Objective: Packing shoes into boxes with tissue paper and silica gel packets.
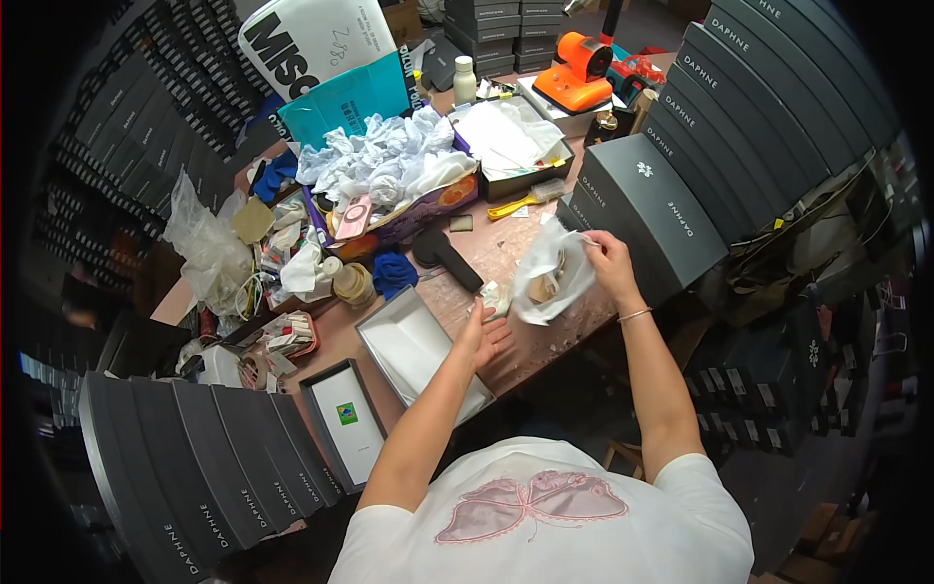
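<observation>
My right hand pinches the upper edge of a white tissue-paper wrap, with tan pieces showing inside it. The wrap hangs just above the brown worktable. My left hand is flat and spread, fingers touching the lower left corner of the wrap, beside a small crumpled scrap. An open grey box lined with white paper lies just left of my left hand. A black handle-shaped tool rests on the table above it.
Rows of dark grey shoe boxes stand to the right and at lower left. A purple box heaped with crumpled white paper, a yellow-handled brush, an orange machine, a box lid and small clutter crowd the table.
</observation>
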The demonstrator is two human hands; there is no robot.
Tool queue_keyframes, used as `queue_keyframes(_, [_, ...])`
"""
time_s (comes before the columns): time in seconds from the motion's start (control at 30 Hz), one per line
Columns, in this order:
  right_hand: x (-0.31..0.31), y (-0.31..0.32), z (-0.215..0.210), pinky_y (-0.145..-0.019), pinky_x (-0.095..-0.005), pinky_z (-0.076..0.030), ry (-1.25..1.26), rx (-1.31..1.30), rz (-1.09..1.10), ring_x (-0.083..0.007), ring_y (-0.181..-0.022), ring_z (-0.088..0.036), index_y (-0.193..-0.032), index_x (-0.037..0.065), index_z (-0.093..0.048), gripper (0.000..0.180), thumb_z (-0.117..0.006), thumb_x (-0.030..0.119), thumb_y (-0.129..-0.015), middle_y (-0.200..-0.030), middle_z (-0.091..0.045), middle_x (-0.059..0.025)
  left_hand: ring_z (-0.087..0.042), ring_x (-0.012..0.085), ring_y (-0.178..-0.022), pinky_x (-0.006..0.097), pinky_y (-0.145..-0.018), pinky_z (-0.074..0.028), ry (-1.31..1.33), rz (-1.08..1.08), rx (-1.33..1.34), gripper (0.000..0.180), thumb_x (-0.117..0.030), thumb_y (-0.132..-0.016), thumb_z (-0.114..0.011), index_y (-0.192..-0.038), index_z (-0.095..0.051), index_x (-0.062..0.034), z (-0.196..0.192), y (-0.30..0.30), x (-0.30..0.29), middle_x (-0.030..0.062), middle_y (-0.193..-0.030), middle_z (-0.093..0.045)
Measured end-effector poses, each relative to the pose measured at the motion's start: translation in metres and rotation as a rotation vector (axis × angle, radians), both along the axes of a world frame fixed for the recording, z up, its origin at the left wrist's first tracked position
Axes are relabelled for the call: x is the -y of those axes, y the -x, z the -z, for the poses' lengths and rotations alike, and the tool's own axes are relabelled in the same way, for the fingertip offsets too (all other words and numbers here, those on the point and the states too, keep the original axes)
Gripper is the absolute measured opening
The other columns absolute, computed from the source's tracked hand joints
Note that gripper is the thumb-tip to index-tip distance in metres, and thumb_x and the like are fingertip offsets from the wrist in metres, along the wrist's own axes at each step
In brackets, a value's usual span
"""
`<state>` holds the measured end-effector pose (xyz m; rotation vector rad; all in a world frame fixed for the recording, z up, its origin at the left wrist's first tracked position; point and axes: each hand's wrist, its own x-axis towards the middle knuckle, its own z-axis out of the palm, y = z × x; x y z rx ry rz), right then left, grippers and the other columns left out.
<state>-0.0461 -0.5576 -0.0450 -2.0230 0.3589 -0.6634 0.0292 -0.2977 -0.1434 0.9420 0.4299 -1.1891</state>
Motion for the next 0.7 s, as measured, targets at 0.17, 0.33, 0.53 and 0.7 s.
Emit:
queue_keyframes(0.17, [-0.099, 0.018, -0.106, -0.079, -0.0343, -0.047, 0.103, -0.155, -0.822, -0.0261, -0.085, -0.059, -0.094, 0.002, -0.065, 0.025, -0.055, -0.004, -0.073, -0.090, -0.060, -0.0108, -0.056, 0.0329, -0.116, 0.052, -0.098, -0.045, 0.671, 0.123, -0.165, 0.081, -0.066, -0.088, -0.044, -0.137, -0.042, -0.0031, -0.013, 0.006, -0.001, 0.0182, -0.132, -0.053])
queue_keyframes(0.33, [-0.151, 0.088, -0.078, -0.078, -0.0321, -0.048, -0.366, -0.373, -1.327, -0.0250, -0.086, -0.061, -0.098, 0.001, -0.069, 0.020, -0.059, 0.002, -0.080, -0.093, -0.064, -0.0118, -0.043, 0.0220, -0.128, 0.033, -0.104, -0.038, 0.119, 0.003, 0.608, 0.078, -0.014, -0.082, -0.070, -0.147, -0.028, -0.0090, -0.006, 0.066, -0.001, 0.0098, -0.142, -0.043])
queue_keyframes(0.53, [-0.109, 0.118, -0.043, -0.088, -0.0555, -0.053, -1.480, -0.021, -0.658, -0.0431, -0.121, -0.050, -0.149, 0.010, -0.012, 0.082, -0.064, 0.031, -0.089, -0.143, -0.034, -0.0232, -0.054, 0.0144, -0.108, 0.027, -0.092, -0.044, -0.085, -0.070, 1.169, 0.071, 0.006, -0.077, -0.069, -0.139, -0.040, -0.0117, -0.120, 0.031, -0.087, 0.0070, -0.122, -0.055])
queue_keyframes(0.7, [-0.195, 0.056, -0.063, -0.100, -0.0455, -0.043, -0.186, -0.365, -0.791, -0.0396, -0.129, -0.042, -0.148, 0.008, -0.021, 0.093, -0.076, 0.014, -0.074, -0.145, -0.030, -0.0288, -0.060, 0.0140, -0.097, 0.026, -0.081, -0.049, -0.118, -0.533, 0.712, 0.051, 0.004, -0.079, -0.061, -0.128, -0.048, -0.0031, -0.085, 0.026, -0.101, 0.0113, -0.111, -0.060])
